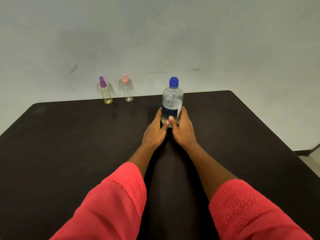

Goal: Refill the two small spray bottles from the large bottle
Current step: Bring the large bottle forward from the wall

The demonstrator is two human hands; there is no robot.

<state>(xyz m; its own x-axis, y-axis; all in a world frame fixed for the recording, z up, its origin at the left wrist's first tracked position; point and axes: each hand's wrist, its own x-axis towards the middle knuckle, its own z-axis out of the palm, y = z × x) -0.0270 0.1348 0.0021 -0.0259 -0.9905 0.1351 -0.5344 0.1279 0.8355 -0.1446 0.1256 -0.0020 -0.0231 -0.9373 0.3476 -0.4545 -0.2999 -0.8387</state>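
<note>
A large clear bottle [172, 98] with a blue cap stands upright on the dark table [69, 135], past its middle. My left hand [155, 130] and my right hand [181, 129] both wrap its lower part, thumbs meeting in front. Two small spray bottles stand at the table's far edge by the wall: a yellowish one with a purple sprayer [106, 91] on the left, and a clear one with a pink sprayer [128, 90] to its right. Both have their sprayers on.
A pale wall [173, 40] rises right behind the table. The table's right edge falls off to a light floor [310, 160] at the far right. My red sleeves fill the bottom of the view.
</note>
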